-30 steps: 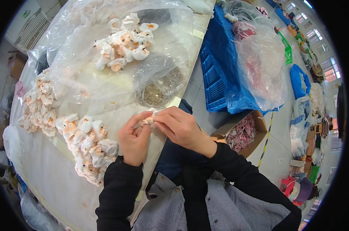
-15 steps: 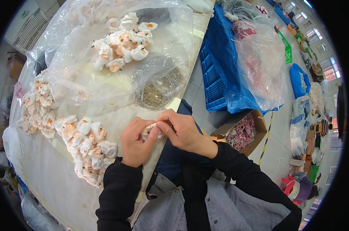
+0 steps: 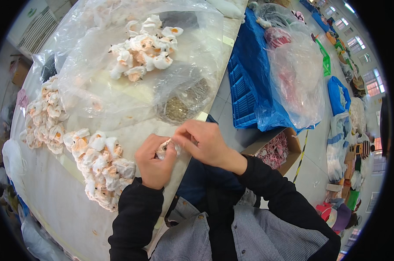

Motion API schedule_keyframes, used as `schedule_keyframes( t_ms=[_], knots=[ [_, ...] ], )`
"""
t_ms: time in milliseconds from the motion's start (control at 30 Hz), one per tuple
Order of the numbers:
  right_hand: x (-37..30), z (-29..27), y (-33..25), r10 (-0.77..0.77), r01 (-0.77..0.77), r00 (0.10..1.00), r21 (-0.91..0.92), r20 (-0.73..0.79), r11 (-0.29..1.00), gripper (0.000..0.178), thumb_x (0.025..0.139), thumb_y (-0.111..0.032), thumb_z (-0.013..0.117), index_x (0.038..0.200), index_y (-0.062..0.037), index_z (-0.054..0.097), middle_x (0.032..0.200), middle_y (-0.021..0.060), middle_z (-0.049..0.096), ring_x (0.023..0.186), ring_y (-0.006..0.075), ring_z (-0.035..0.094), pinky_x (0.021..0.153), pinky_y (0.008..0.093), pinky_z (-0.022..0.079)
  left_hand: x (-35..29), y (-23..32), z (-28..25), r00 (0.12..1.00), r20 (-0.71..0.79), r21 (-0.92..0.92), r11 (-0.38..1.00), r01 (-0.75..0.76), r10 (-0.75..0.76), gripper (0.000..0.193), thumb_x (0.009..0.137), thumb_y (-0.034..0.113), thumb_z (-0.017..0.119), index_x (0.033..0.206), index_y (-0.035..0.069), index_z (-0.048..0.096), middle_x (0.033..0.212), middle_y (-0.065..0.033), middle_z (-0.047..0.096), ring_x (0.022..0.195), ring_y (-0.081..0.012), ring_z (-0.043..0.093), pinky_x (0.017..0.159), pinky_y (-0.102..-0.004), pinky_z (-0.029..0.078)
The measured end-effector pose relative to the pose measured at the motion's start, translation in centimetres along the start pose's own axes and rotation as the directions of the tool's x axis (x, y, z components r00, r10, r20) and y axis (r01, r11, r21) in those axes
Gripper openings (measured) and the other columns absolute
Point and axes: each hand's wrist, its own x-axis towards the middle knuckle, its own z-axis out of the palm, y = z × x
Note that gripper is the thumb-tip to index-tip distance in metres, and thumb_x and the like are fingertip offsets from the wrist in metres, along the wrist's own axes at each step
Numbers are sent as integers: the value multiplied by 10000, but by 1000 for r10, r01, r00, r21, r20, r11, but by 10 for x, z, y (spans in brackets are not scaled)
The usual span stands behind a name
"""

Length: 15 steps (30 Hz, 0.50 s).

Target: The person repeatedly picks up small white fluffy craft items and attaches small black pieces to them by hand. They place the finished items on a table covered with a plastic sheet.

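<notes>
Head view: your left grip (image 3: 151,164) pinches a pale flower (image 3: 164,148), which overtight squeezing could crush; I cannot tell whether your right grip (image 3: 205,142) holds anything.

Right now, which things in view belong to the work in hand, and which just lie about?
Seemingly in use:
- left hand, holding a fluffy piece
- right hand, close by
- similar fluffy piles

Probably lying about:
- blue crate
- cardboard box
- green crate
</notes>
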Motion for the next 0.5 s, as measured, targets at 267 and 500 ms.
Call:
schedule_keyframes(
  t_ms=[267, 500],
  knots=[
    [47, -2, 49, -234, 183, 972, -582, -14, 792, 84, 852, -172, 751, 864, -111, 693, 887, 41, 623, 919, 263, 591, 813, 394, 471, 0, -3, -2, 993, -73, -86, 992, 88, -94, 69, 844, -8, 696, 901, -47, 699, 773, -100, 652, 696, -158, 599, 654, -295, 466],
    [52, 8, 55, -237, 201, 971, -679, 41, 706, 131, 852, -204, 748, 847, -90, 685, 892, 61, 633, 932, 270, 594, 834, 396, 454, 0, -6, -1, 987, -74, -111, 984, 137, -146, 65, 858, 2, 686, 894, -51, 694, 774, -84, 651, 699, -145, 584, 662, -283, 459]
  ],
)
